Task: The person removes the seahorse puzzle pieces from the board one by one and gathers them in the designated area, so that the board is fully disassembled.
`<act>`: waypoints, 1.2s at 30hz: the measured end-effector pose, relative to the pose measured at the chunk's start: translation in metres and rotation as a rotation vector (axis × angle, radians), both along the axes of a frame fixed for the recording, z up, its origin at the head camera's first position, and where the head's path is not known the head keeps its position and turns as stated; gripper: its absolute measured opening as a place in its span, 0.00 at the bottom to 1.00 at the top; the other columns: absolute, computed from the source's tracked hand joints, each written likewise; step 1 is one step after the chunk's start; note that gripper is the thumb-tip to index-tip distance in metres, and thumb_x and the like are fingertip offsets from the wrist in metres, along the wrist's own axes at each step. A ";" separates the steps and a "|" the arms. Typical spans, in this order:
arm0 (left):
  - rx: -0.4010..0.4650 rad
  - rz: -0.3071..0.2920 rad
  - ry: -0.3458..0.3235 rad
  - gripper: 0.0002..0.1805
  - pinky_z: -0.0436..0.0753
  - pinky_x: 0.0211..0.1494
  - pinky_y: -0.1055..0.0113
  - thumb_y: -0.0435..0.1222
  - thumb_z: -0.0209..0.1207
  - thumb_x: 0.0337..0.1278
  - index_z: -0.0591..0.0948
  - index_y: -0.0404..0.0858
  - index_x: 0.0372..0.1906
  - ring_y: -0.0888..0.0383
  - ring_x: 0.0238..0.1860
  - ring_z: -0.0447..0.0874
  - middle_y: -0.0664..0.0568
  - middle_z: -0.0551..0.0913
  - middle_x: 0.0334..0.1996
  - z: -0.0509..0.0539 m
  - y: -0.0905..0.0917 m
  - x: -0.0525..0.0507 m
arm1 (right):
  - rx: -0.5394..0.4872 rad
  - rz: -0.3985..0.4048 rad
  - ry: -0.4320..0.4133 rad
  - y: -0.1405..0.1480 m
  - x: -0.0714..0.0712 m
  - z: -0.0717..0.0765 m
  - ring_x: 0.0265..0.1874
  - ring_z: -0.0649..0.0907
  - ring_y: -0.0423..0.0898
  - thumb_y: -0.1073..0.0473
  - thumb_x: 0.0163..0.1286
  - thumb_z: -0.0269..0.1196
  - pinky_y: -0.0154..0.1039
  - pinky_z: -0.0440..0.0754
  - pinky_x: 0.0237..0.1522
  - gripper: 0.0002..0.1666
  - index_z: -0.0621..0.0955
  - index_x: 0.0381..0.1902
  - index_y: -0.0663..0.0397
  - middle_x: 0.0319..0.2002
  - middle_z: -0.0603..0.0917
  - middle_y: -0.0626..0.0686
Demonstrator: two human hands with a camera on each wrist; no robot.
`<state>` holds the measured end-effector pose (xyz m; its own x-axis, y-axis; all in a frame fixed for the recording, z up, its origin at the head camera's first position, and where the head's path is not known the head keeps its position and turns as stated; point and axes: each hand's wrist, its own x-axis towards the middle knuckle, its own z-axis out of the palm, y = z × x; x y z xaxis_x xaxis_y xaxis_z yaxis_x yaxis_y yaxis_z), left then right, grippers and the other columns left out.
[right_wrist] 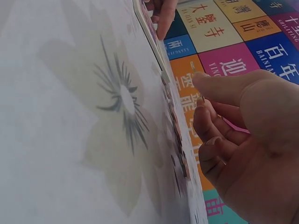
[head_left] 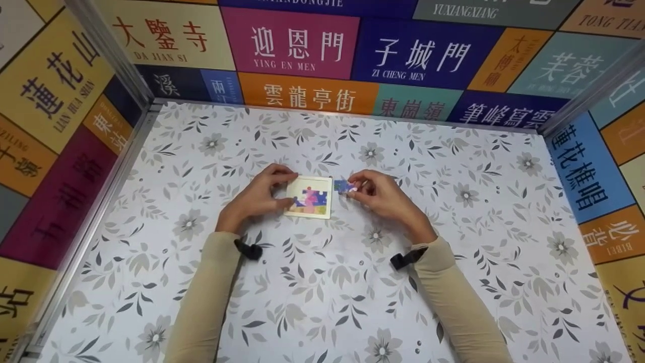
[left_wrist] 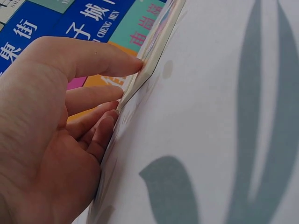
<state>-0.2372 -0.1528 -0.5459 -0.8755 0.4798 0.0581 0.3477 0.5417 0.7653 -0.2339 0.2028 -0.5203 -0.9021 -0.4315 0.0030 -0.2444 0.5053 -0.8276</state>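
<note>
Tan sleeves [head_left: 201, 302] lay nearest the head camera, reaching in from the near side. Right thumb and forefinger were closed in a pinch; the right hand [head_left: 375, 191] appeared to hold one puzzle piece [right_wrist: 201, 100], thin and edge-on in the right wrist view, just above the table. Its printed face could not be read there. Left hand [head_left: 259, 194] grasped the left side of the puzzle tray [head_left: 317, 183], forefinger at the far left corner, thumb nearer along the same side.

Tray rested on the table between the hands. Set pieces [head_left: 311, 199] in pink, blue and yellow occupied its near and middle parts; a pale bare area showed along the far side. Loose pieces [right_wrist: 175, 125] lay just right of the tray, beneath the right hand; count unclear.

Step in hand, as judged: selecting a piece for the unfilled part. Next move would call for turning it to match a gap, carrying it left over the rim and pressing it down, tray braced meanwhile.

Farther out: black wrist devices [head_left: 407, 259], floral table cover [head_left: 312, 302], lettered panels [head_left: 297, 45] at far, left and right.
</note>
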 end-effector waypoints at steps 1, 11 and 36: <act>0.002 0.001 -0.003 0.37 0.72 0.77 0.49 0.38 0.74 0.59 0.79 0.39 0.75 0.46 0.71 0.74 0.45 0.74 0.72 0.000 0.000 0.000 | 0.017 0.008 0.003 -0.001 0.000 0.000 0.39 0.83 0.47 0.59 0.74 0.73 0.32 0.81 0.41 0.18 0.86 0.59 0.55 0.43 0.88 0.55; 0.008 0.008 -0.012 0.37 0.72 0.76 0.49 0.38 0.74 0.60 0.79 0.40 0.75 0.47 0.72 0.73 0.46 0.75 0.72 0.001 0.001 0.001 | 0.100 0.094 0.001 -0.006 0.005 -0.001 0.40 0.83 0.45 0.57 0.72 0.75 0.37 0.80 0.43 0.20 0.88 0.60 0.51 0.45 0.88 0.51; 0.009 0.041 -0.048 0.35 0.73 0.74 0.50 0.42 0.74 0.62 0.80 0.43 0.75 0.50 0.68 0.75 0.50 0.75 0.71 0.001 0.002 0.002 | 0.120 0.112 -0.003 -0.010 0.006 -0.005 0.37 0.81 0.46 0.58 0.71 0.75 0.39 0.78 0.42 0.16 0.90 0.55 0.52 0.42 0.88 0.53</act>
